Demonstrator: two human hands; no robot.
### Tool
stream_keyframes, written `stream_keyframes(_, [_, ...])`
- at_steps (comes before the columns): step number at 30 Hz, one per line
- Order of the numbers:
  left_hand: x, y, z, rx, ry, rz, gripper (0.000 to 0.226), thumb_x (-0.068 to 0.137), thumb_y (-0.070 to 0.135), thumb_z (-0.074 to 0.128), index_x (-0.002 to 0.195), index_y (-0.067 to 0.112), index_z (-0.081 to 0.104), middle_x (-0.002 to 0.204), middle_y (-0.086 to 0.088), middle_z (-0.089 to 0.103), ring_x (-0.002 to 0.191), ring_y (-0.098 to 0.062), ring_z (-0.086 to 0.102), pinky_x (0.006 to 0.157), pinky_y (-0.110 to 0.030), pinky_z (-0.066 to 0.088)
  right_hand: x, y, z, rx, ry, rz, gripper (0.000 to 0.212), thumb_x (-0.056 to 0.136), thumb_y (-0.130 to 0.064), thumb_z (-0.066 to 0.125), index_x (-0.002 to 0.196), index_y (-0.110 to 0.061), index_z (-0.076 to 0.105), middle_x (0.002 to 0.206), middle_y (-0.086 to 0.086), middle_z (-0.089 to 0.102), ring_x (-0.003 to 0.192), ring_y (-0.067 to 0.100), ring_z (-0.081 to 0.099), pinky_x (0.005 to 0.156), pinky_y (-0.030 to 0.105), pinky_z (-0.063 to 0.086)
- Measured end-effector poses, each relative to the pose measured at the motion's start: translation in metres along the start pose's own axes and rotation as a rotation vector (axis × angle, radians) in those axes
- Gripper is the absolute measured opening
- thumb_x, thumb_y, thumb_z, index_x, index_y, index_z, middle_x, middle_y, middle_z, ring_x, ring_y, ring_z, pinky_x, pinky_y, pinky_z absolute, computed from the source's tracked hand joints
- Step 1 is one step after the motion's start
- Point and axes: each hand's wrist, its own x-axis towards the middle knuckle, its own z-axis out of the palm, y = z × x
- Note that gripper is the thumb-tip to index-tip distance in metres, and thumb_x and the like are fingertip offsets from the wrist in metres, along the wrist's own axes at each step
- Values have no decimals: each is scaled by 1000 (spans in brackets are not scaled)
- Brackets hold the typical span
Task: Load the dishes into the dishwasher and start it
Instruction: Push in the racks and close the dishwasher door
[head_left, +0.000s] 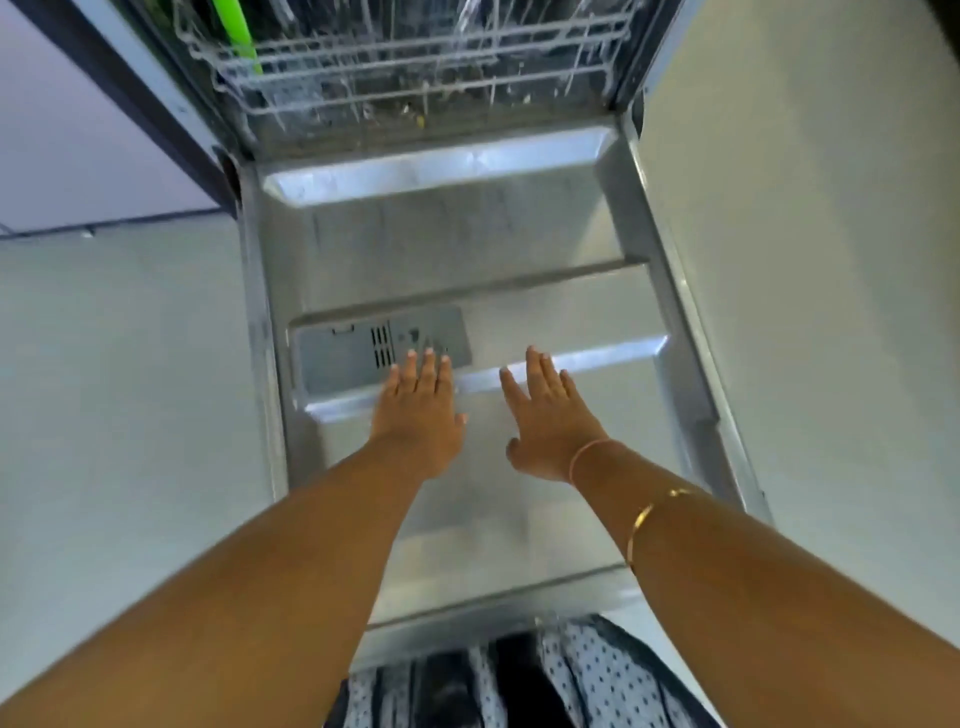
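The dishwasher door (545, 249) lies folded down flat in front of me, its steel inner face up. Beyond it the lower wire rack (415, 67) sits inside the tub, with a green item (240, 36) standing at its left side. My left hand (418, 410) is stretched out over the door with straight fingers, its tips above the grey detergent dispenser (343, 353). To its right, my right hand (548, 415) is also flat with fingers spread, above the door's raised ridge. Neither hand holds anything. Whether they touch the door is unclear.
Pale floor (130, 389) lies to the left and right of the door. A dark cabinet edge (130, 98) runs along the upper left. My dotted clothing (519, 675) shows at the bottom, close to the door's front edge.
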Motion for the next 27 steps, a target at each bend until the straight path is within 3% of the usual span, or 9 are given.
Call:
stream_keyframes(10, [-75,25,99,-59,-103,45,74,99,48,29,149,8,-9,158,-9,-11,145,-29,-10,119,-40,-1,-64,-13,88,22,-129,11,76,92,-27,48,151,-17,2,155,14,-20,146,29,-4,117,43,13])
stream_keyframes(14, [-98,46,153,-80,-131,75,82,94,56,37,150,10,-1,159,-9,1,145,-32,0,118,-42,3,-84,-5,135,-2,-172,-16,70,93,-38,47,150,-16,11,157,13,-12,145,29,5,116,44,20])
stream_keyframes(18, [-119,63,190,-77,-40,17,94,88,53,52,150,10,-4,158,-11,-5,144,-34,3,117,-43,6,-99,-1,173,-64,-1,-52,86,88,-54,50,150,-12,7,157,15,2,145,31,6,117,43,14])
stream_keyframes(24, [-120,83,211,24,114,-86,104,85,35,66,148,3,-10,156,-18,-8,143,-43,-1,117,-49,4,-107,-7,196,-282,113,-6,117,74,-64,63,149,-11,-10,157,16,-6,145,33,-1,117,46,8])
stream_keyframes(27, [-115,89,227,90,237,-137,98,83,22,68,147,2,-4,155,-21,0,141,-46,5,114,-55,6,-102,-8,218,-376,257,37,113,77,-56,66,148,-8,-7,156,19,1,144,36,6,115,48,13])
